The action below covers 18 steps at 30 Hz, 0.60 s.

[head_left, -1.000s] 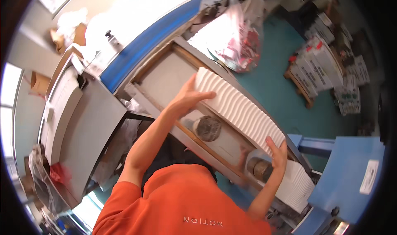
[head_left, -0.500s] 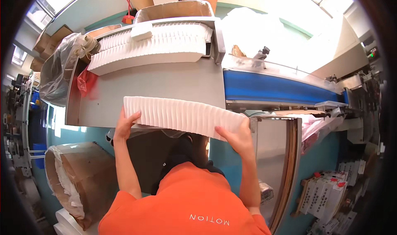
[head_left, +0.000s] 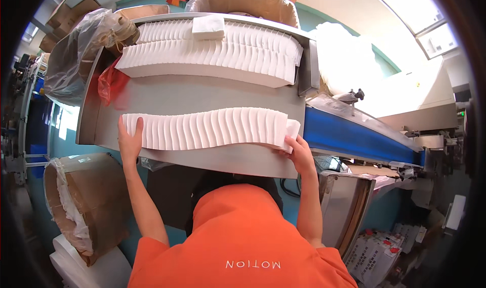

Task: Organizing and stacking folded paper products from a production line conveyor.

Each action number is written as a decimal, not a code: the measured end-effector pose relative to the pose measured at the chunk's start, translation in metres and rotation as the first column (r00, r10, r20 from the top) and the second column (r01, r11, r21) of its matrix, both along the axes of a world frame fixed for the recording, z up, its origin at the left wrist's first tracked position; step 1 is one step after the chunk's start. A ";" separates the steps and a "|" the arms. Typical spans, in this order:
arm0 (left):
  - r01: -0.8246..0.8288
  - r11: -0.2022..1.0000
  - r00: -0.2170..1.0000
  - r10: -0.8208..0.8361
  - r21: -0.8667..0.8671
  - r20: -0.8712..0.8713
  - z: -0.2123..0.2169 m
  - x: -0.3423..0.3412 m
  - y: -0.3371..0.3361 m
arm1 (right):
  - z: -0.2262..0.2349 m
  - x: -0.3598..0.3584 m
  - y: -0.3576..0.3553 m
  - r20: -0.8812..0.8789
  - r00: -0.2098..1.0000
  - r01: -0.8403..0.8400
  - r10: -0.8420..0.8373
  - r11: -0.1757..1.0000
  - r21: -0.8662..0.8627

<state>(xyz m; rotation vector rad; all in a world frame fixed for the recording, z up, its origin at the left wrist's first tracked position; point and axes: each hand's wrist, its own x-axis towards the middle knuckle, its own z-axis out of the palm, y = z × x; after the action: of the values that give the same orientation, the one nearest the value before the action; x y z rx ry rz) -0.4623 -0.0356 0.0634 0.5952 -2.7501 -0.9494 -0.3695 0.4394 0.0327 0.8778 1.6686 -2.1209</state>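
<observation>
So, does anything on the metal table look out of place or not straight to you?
Two things. By the right hand, a white piece sits out of line at the end of the long paper row. On the back rows, one small white block lies on top, outside their neat lines.

Free tabletop (head_left: 202, 94) between white stacks (head_left: 212, 131)

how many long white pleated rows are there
3: one held row between the left hand and right hand; a front row and rear row at the back of the metal table. Others may be hidden.
</observation>
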 end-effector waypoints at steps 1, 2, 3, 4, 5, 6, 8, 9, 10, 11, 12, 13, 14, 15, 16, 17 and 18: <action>0.045 0.999 0.999 -0.044 0.021 -0.019 0.003 0.001 0.004 | -0.002 0.003 0.005 -0.042 0.995 0.090 -0.090 0.996 -0.019; 0.047 0.998 0.999 -0.047 0.043 0.001 0.006 0.000 0.010 | -0.004 0.005 0.009 -0.084 0.980 0.178 -0.180 0.983 -0.041; 0.046 0.997 0.999 -0.047 0.061 0.017 0.010 0.000 0.016 | -0.005 0.002 0.010 -0.070 0.916 0.389 -0.396 0.916 -0.100; 0.056 0.996 0.998 -0.057 0.062 0.021 0.009 -0.002 0.021 | -0.012 0.002 0.015 -0.099 0.901 0.419 -0.422 0.907 -0.051; 0.076 0.995 0.997 -0.077 0.065 0.021 0.003 -0.003 0.024 | -0.017 0.001 0.017 -0.120 0.928 0.362 -0.353 0.930 0.067; 0.067 0.997 0.998 -0.067 0.031 -0.018 -0.005 -0.005 0.025 | -0.021 -0.004 0.011 -0.132 0.952 0.298 -0.277 0.937 0.181; 0.050 0.999 0.997 -0.051 -0.015 -0.057 -0.008 -0.007 0.036 | 0.008 -0.016 -0.019 -0.256 0.965 0.114 0.048 0.805 0.583; 0.027 1.000 0.999 -0.027 -0.009 -0.046 -0.006 -0.008 0.044 | 0.014 -0.023 -0.020 -0.245 0.968 0.101 0.056 0.807 0.582; 0.004 1.000 0.999 -0.004 -0.002 -0.035 -0.005 -0.008 0.050 | 0.006 -0.024 -0.015 -0.230 0.973 0.108 -0.006 0.895 0.433; 0.005 1.000 0.999 -0.006 -0.012 -0.035 -0.008 -0.007 0.051 | 0.010 -0.020 -0.009 -0.131 0.980 0.171 -0.153 0.976 0.137; 0.003 1.000 0.998 -0.004 -0.018 -0.057 -0.010 -0.006 0.052 | 0.015 -0.017 -0.005 0.004 0.967 0.252 -0.255 0.953 -0.166; 0.001 1.000 0.997 -0.003 -0.024 -0.079 -0.012 -0.005 0.053 | 0.003 -0.011 0.008 0.079 0.958 0.288 -0.277 0.914 -0.285; -0.011 0.999 0.997 0.009 -0.032 -0.071 -0.013 -0.005 0.055 | -0.004 -0.003 0.019 0.080 0.955 0.297 -0.286 0.912 -0.283; -0.002 0.999 0.998 0.000 -0.032 -0.067 -0.014 -0.005 0.056 | -0.005 0.006 0.025 0.048 0.979 0.205 -0.200 0.938 -0.278; -0.004 1.000 0.997 0.002 -0.028 -0.077 -0.015 -0.006 0.057 | -0.005 0.013 0.029 0.017 0.994 0.110 -0.110 0.957 -0.270; -0.007 1.000 0.996 0.005 -0.024 -0.086 -0.017 -0.006 0.058 | -0.008 0.017 0.029 -0.020 0.974 0.217 -0.228 0.948 -0.231; -0.001 1.000 0.996 -0.001 -0.024 -0.084 -0.019 -0.006 0.061 | -0.006 0.015 0.032 -0.001 0.936 0.343 -0.353 0.910 -0.231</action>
<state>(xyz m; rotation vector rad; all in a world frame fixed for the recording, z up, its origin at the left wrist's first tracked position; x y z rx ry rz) -0.4685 0.0253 0.0449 0.5386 -2.6833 -0.9182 -0.3540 0.4717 0.0267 1.1317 1.3256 -2.5201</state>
